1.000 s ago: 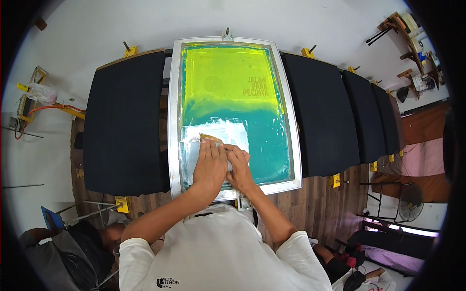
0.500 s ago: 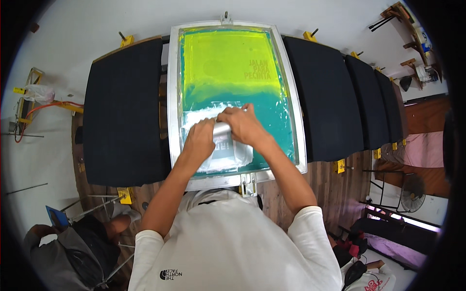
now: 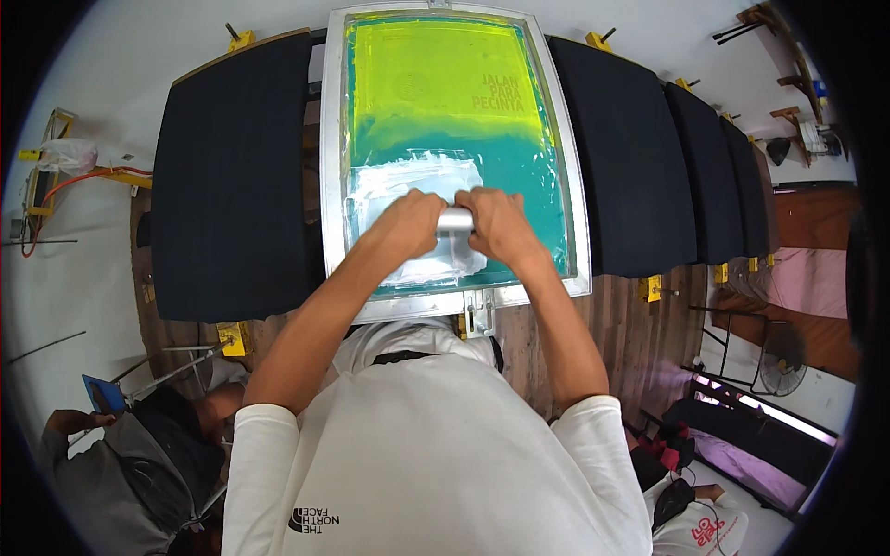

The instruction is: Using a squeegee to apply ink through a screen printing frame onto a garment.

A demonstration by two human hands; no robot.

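While the left hand (image 3: 405, 225) curls round one end of a silver bar (image 3: 455, 220), the right hand (image 3: 498, 225) grasps the other; a second ago the left fingers lay stretched forward, so the hold now looks firmer and more evenly shared; the bar sits over white paste (image 3: 394, 176) on the near part of a green screen (image 3: 519, 167); what lies beneath it cannot be made out; farther out, a metal frame (image 3: 577, 185) surrounds the screen; black-covered boards (image 3: 236, 176) flank both sides.
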